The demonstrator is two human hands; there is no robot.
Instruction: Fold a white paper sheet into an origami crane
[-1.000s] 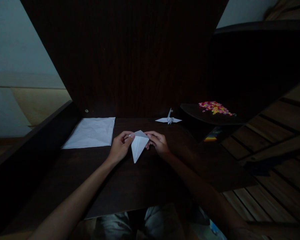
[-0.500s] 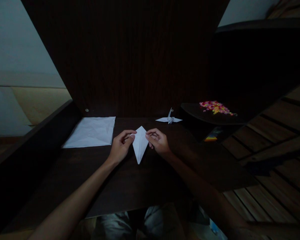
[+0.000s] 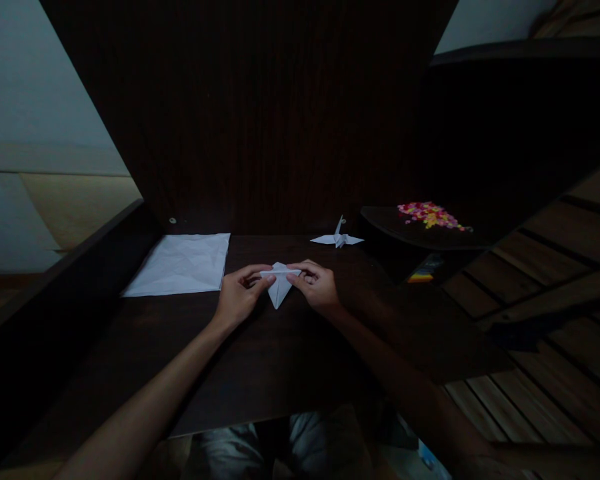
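A folded white origami paper (image 3: 279, 291) is between my hands at the middle of the dark desk, its lower point toward me and a crosswise fold near its top. My left hand (image 3: 243, 292) pinches its left edge between thumb and fingers. On the opposite edge, my right hand (image 3: 316, 285) grips it the same way, thumb in front. Behind and to the right stands a finished white paper crane (image 3: 338, 239) with wings spread. The inner fingers of both hands are partly hidden.
White paper sheets (image 3: 180, 264) lie at the desk's left, beside a raised side panel (image 3: 75, 267). On the right, a low curved shelf (image 3: 380, 223) bears a heap of small pink, red and yellow pieces (image 3: 433, 215). The desk's front edge (image 3: 230, 427) is above my legs.
The paper was a long kite shape with its point farther toward me. Now it looks shorter and wider, with a crosswise fold near the top. My hands have come slightly closer together.
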